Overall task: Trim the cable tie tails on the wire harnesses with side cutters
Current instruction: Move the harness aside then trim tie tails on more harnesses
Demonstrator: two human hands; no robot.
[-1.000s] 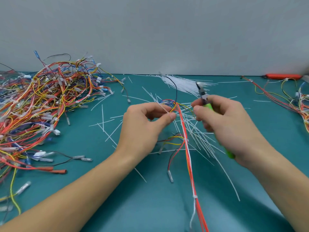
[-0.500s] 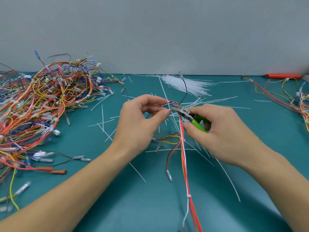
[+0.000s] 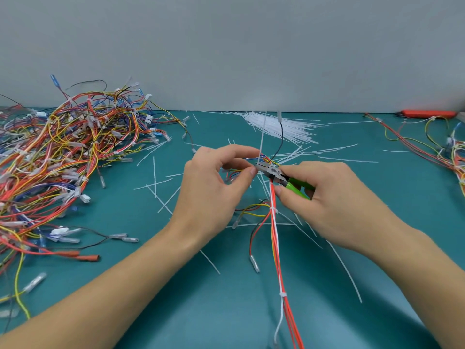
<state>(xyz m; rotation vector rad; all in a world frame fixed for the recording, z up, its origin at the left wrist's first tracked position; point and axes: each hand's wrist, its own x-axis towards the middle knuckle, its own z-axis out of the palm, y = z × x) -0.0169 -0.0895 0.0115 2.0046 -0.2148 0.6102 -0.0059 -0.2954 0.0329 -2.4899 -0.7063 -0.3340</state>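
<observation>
- Side cutters, green-handled, sit gripped in the right hand, nose pointing toward 10 o'clock at the tie head.
- Left hand pinches the wire harness at the nose, fingers curled around it.
- Cable tie tail rises toward 12 o'clock from the cutter tips, its long axis crossing the blades.
- Blade gap: too small to tell.
- Right hand is nearer the cut.

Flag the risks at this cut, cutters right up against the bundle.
1. The cutters tip sits among the wires beside the upright tie tail; it may nick insulation.
2. The left hand pinches right at the tip, so its fingertips could get clipped.
3. The cut tail may fly off.
</observation>
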